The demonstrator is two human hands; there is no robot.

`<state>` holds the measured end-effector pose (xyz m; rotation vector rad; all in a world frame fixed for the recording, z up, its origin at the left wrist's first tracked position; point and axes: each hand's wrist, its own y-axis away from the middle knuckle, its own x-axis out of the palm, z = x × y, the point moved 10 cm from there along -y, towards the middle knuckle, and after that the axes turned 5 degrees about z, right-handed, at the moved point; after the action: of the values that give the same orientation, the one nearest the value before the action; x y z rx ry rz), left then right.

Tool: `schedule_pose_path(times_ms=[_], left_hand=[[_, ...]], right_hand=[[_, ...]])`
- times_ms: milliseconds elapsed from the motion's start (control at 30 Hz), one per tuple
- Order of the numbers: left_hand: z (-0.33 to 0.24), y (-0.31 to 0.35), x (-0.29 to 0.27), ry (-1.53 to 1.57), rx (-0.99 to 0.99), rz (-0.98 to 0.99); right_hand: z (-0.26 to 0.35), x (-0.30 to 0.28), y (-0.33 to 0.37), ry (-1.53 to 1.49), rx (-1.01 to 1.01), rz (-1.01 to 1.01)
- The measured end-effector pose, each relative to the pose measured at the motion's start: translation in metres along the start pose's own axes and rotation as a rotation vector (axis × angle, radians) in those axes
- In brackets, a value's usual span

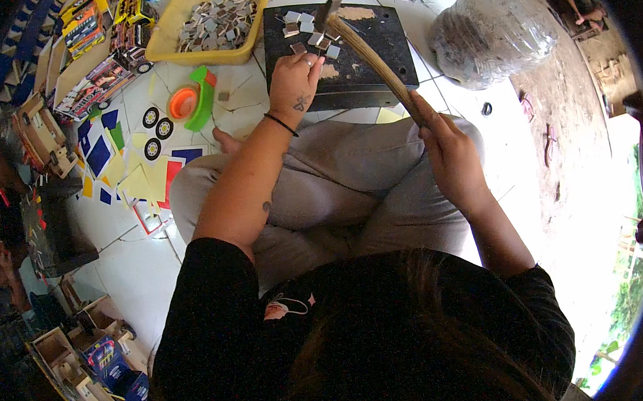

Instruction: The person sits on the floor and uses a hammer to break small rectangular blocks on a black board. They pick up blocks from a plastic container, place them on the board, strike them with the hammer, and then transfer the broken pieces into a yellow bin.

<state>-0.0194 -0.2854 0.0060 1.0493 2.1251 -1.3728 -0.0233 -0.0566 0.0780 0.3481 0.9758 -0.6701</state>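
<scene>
My right hand [446,151] is wrapped round the wooden handle of a hammer [373,61], gripping it near its lower end. The hammer's metal head is raised over the far part of a low black block [380,84], which stands in front of my crossed legs. My left hand [296,75] rests at the block's near left edge, its fingers drawn together beside several small square pieces [332,51], some pale grey and some brown. Whatever those fingertips pinch is too small and too covered to make out.
A yellow basin [207,57] full of similar small pieces stands beyond the block. To the left lie an orange-and-green plastic thing [201,101], toy wheels [158,128], coloured sheets [138,183] and toy trucks [101,85]. A stuffed plastic sack [492,32] sits far right. People are at the edges.
</scene>
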Motion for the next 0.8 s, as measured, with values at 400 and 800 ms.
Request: schedule_pose_path(times_ms=[400, 800], left_hand=[[-0.006, 0.007, 0.004, -0.073, 0.024, -0.064], [-0.009, 0.007, 0.002, -0.065, 0.035, -0.062]], right_hand=[[0.000, 0.010, 0.005, 0.038, -0.005, 0.040], [-0.005, 0.001, 0.003, -0.033, -0.025, -0.037]])
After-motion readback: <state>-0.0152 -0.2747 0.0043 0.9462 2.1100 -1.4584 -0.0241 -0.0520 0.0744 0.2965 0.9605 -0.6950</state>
